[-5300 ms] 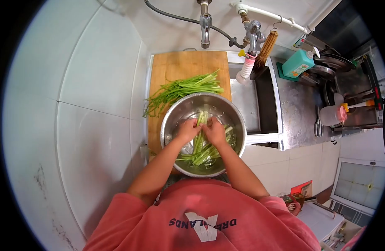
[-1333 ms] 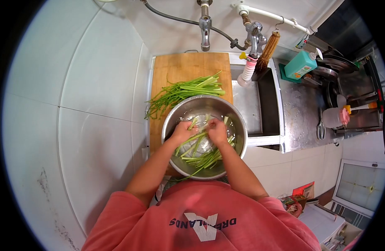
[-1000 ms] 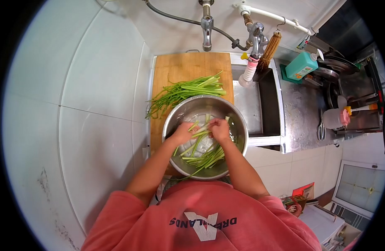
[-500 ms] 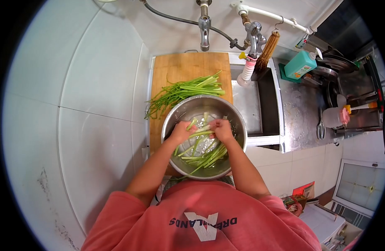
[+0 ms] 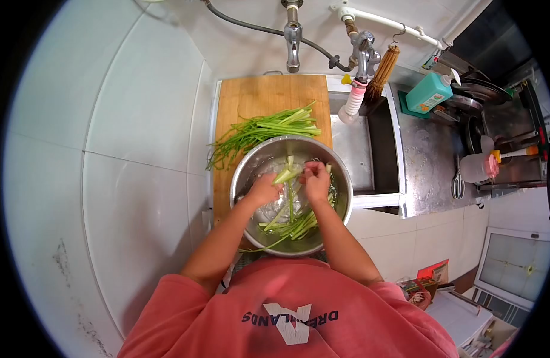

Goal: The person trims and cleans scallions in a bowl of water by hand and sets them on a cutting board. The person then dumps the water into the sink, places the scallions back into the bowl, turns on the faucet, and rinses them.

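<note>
Basin (image 5: 341, 209) on cutting board (image 5: 267, 94), loose stalks (image 5: 300, 225) inside basin. Stalk bunch (image 5: 281, 124) on board, behind basin. Sink (image 5: 353, 152) right of board; tabletop (image 5: 427, 164) right of sink, pump bottle (image 5: 429, 93) toward its rear, scissors (image 5: 458, 187) nearer front.

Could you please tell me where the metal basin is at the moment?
In the head view, the metal basin is near the centre, over the near part of the wooden board, with the pile of green stalks at its far rim and the sink to its right.
</note>
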A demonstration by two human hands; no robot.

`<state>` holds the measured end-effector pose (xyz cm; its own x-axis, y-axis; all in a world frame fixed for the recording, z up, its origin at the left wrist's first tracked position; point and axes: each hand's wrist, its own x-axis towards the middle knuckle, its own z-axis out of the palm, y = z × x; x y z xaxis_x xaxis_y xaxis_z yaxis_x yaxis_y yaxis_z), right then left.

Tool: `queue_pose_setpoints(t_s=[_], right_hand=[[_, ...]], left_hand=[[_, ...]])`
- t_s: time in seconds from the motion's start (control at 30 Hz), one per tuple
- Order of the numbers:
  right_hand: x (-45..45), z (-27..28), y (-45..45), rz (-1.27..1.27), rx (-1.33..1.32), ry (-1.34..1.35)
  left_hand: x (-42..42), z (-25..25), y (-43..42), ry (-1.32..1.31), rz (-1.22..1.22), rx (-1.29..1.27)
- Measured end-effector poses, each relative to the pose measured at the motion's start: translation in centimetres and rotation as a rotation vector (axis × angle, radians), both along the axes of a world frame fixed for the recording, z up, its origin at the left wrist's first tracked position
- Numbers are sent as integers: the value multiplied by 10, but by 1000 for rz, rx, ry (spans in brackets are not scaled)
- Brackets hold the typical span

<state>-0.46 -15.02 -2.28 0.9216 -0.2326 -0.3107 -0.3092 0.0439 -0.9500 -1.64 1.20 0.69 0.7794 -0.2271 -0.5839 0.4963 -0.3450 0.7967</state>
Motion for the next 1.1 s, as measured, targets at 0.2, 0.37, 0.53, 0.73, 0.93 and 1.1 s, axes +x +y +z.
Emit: queue_pose_setpoints(t_s=[0.2, 0.37, 0.53, 0.73, 0.93, 1.1], right_hand=[[2, 24, 13, 264, -643, -56], [11, 20, 13, 353, -88, 195], [3, 2, 18, 208, -33, 86], [4, -24, 16, 12, 87, -38], [12, -4, 8, 55, -247, 200], [8, -13, 9, 159, -202, 1]], left_hand=[[2, -2, -2, -122, 317, -33], [5, -15, -9, -58, 199, -108], [2, -18, -14, -105, 241, -138], [0, 10, -25, -236, 134, -12], [-7, 7, -31, -68, 187, -280], [-2, 2, -22, -19, 311, -193]])
